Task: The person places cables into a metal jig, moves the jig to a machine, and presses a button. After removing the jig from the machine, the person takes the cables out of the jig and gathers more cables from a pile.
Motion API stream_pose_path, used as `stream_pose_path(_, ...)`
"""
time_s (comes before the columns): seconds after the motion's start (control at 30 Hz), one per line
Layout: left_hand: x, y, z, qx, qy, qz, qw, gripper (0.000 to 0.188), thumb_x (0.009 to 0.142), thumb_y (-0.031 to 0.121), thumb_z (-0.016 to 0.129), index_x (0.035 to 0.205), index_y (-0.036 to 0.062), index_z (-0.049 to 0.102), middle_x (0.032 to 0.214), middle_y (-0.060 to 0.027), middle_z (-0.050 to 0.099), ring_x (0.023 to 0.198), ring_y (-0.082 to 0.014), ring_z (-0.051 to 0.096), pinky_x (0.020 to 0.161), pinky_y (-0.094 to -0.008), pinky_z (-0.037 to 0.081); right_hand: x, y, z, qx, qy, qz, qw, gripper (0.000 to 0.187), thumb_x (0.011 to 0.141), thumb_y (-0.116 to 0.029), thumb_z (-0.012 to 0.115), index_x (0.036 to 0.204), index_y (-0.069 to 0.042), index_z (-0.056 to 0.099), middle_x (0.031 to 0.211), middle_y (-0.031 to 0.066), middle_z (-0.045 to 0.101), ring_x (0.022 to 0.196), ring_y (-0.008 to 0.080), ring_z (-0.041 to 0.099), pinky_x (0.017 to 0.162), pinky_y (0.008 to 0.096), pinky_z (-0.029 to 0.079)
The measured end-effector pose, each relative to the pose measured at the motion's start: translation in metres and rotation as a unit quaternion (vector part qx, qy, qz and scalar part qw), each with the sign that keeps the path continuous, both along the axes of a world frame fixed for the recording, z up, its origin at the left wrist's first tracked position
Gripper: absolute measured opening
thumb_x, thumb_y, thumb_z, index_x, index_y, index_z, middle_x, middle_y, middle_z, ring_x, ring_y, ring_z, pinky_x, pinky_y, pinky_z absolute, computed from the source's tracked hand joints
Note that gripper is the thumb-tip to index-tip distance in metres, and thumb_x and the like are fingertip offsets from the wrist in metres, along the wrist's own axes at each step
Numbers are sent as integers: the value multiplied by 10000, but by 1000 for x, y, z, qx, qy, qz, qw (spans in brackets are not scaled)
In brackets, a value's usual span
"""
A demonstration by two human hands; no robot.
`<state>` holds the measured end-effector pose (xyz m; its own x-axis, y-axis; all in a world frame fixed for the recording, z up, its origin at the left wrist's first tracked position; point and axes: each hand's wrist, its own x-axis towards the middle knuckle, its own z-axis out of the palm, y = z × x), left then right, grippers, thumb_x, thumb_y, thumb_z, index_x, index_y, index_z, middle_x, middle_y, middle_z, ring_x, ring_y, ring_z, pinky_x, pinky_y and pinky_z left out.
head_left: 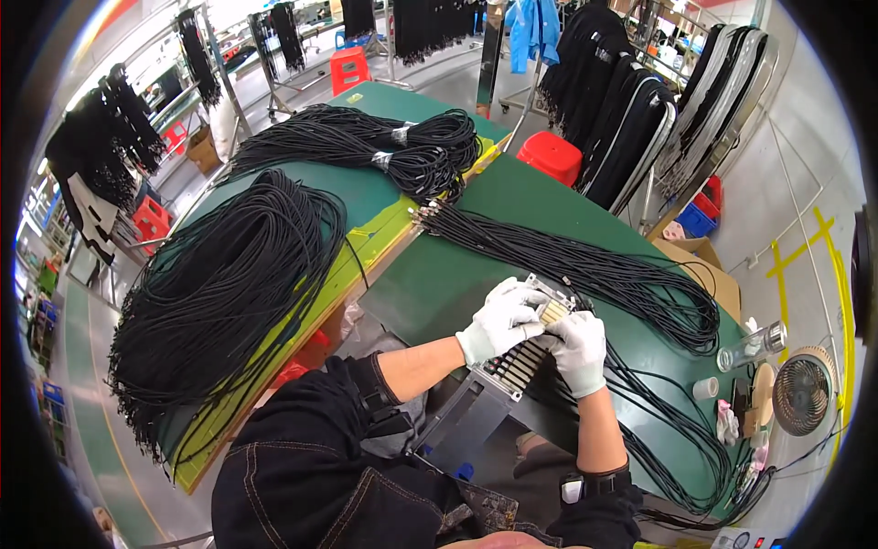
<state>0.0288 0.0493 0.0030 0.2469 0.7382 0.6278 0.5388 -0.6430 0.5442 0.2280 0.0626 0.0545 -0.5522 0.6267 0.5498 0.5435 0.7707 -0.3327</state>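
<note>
**Close In at the Slotted Fixture [514, 370]**

Works in white gloves at the near edge of a green desk [402, 284], with the fixture directly in front of the body, atop a grey base [465, 416]. Bends the fingers of the left hand [503, 320] in over the fixture's far end, and curls the right hand [578, 352] in from the other side, fingertips close to the left's. Cannot tell pinching from mere touching in either grip, with fingertips partly hidden.

Has a long bundle of black cables [585, 259] just beyond the hands, and loose black cables [672, 448] trailing to the right. Farther right, keeps company with a white cup [705, 388], a clear jar [752, 348] and a round fan [803, 392]. To the left, well apart from the hands, has a large heap of black cables [229, 242].
</note>
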Motion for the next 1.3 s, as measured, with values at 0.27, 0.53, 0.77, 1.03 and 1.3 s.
stream_pose_path(0.27,-8,3,24,35,-6,-14,999,115,771,132,750,816,73,662,1044,-80,657,1007,-283,591,934,-442,432,0,4,-1,-246,35,-7,968,167,789,-166,763,906,-58,714,831,125,689,852,307,649,788,386,499)
stream_pose_path(0.53,-9,15,-2,16,-63,33,997,108,813,147,731,815,62,665,987,-96,673,979,-294,608,912,-409,449,24,16,1,-245,-17,-62,967,189,792,-130,762,957,-48,721,876,152,701,803,273,671,753,366,524)
stream_pose_path(0.77,-18,17,-3,-40,-10,116,992,113,894,182,659,898,73,691,1009,-95,688,1005,-287,616,949,-404,436,24,18,-1,-165,-14,-85,982,114,770,-172,750,851,-95,725,802,101,698,801,297,657,728,398,513)
stream_pose_path(1.03,-22,15,-14,-89,33,149,984,143,938,208,602,1021,129,687,1017,-54,689,1008,-241,625,1017,-430,389,28,18,-8,-67,-93,-99,988,71,763,-213,744,796,-155,721,736,52,671,772,286,625,699,418,472)
stream_pose_path(1.3,-18,14,-11,-94,51,113,988,185,919,246,633,1075,167,693,1109,-57,667,1096,-282,586,1041,-452,390,25,17,-11,-21,-78,-89,993,76,777,-224,726,789,-150,711,733,53,668,769,286,621,690,417,459)
